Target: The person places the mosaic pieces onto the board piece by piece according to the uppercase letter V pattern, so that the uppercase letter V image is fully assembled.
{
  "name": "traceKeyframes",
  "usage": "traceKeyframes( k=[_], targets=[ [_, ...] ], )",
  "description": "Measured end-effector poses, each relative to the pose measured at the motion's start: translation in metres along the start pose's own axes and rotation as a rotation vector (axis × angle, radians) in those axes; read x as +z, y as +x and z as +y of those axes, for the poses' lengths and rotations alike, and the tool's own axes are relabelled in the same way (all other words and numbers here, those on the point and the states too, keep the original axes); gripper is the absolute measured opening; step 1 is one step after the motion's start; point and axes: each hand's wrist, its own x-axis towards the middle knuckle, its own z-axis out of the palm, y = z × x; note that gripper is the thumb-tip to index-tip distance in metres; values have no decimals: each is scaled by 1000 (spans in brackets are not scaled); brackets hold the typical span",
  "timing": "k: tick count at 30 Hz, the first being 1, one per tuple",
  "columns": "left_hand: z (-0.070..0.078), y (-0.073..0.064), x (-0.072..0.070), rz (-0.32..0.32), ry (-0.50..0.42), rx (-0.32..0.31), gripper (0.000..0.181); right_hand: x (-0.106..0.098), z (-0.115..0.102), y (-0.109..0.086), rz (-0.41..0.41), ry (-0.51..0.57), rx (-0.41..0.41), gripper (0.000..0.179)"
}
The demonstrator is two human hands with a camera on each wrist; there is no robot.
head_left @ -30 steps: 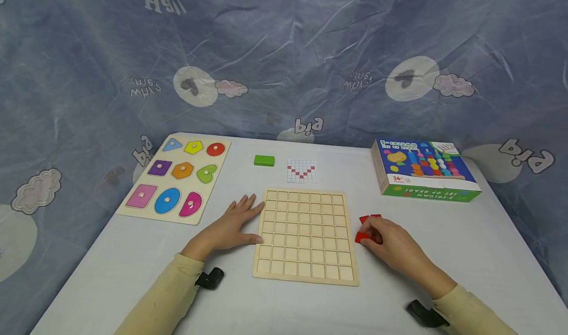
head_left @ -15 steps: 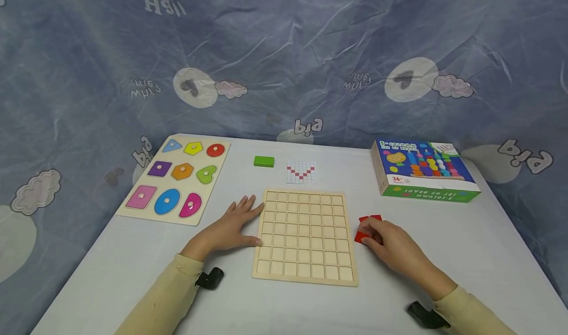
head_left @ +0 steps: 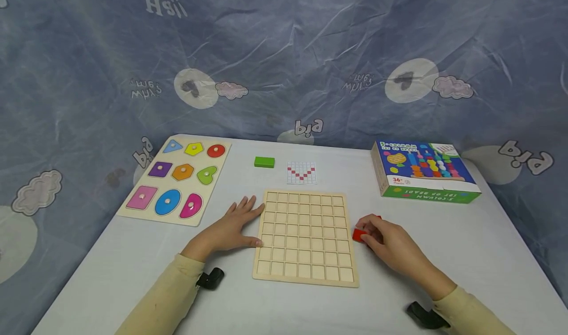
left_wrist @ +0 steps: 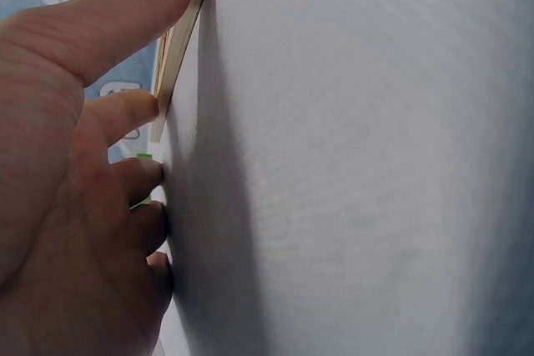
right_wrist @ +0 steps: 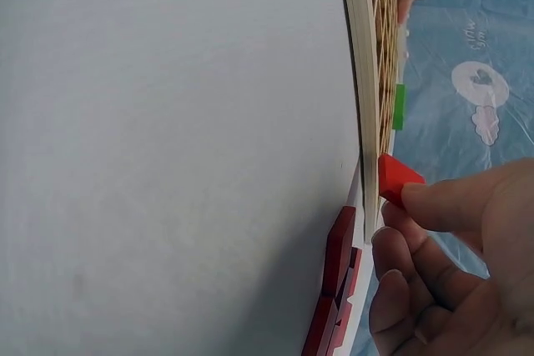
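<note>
My right hand (head_left: 390, 239) pinches a small red tile (right_wrist: 397, 179) between thumb and fingertips, just off the right edge of a wooden grid board (head_left: 306, 282). Seen from the right wrist, the tile is tilted and lifted off the cloth. Several more red tiles (right_wrist: 339, 252) lie on the table below this hand; in the head view they are almost wholly hidden by it. Spread flat at the board's left edge is my left hand (head_left: 228, 229), its thumb and index fingertip touching the wood. Bare squares fill the board's grid.
Beyond the board lie a small card (head_left: 302, 172) with a red V pattern and a green block (head_left: 264, 162). A shape puzzle board (head_left: 151, 215) is at back left, a boxed bead toy (head_left: 426, 172) at back right. A printed cloth (head_left: 275, 54) hangs behind the table.
The red tile in my right fingers has come up and slightly left toward the board. My left hand has stayed in place.
</note>
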Motion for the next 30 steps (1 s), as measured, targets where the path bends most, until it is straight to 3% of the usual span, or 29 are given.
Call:
traceKeyframes(
  k=[19, 30],
  targets=[
    [0, 0, 0, 0, -3, 1, 100, 2, -11, 2, 62, 64, -47, 22],
    [0, 1, 1, 0, -4, 7, 100, 6, -23, 7, 6, 132, 3, 19]
  ],
)
